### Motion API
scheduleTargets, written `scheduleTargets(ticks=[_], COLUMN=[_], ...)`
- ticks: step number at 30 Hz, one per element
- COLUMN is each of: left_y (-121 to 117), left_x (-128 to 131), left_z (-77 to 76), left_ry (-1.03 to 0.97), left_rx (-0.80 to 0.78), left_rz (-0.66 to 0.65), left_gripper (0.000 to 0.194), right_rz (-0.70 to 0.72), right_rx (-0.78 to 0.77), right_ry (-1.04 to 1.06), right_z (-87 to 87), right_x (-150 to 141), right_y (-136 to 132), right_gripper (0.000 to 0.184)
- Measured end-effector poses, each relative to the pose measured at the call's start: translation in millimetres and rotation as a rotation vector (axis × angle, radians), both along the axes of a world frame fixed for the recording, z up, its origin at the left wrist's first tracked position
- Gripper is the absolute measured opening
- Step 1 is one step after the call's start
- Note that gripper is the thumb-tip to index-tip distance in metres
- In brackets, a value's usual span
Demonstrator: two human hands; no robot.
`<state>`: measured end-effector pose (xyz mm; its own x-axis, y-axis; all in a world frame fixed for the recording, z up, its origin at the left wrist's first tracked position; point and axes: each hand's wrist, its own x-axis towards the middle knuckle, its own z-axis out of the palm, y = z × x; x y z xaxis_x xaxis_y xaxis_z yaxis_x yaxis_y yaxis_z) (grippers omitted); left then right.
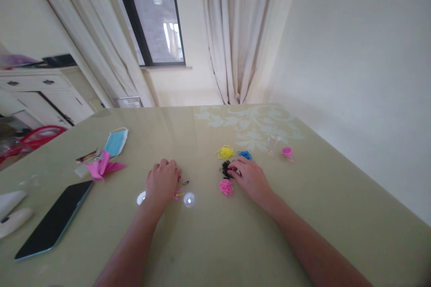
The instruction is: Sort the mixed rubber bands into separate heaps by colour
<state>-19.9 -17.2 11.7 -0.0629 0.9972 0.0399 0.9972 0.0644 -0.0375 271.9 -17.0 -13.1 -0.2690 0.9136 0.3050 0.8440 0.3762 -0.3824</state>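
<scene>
My right hand reaches into the right side of a pile of small black rubber bands, thumb and forefinger pinched together there. A yellow pile and a blue pile of bands lie behind it, and a pink pile is in front. My left hand rests on the table with curled fingers, its fingertips mostly hidden. Just right of it are a loose black band and a few pink and yellow bands.
On the glossy table, a black-screened phone, a pink folded-paper piece and a blue face mask lie left. White objects sit at the left edge. A small pink cup stands right; a wall borders that side.
</scene>
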Motion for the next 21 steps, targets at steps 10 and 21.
scheduleTargets(ticks=[10,21], left_y=[12,14], left_x=[-9,5], left_z=[-5.1,6.5], left_ry=[-0.31,-1.292], left_rx=[0.102,0.228], left_rz=[-0.054,-0.157], left_gripper=[0.026,0.04], right_rz=[-0.012,0.037], right_rx=[0.009,0.055], right_ry=[0.045,0.162], right_z=[5.2,13.6], right_x=[5,-1], right_y=[0,-7], right_gripper=[0.012,0.014])
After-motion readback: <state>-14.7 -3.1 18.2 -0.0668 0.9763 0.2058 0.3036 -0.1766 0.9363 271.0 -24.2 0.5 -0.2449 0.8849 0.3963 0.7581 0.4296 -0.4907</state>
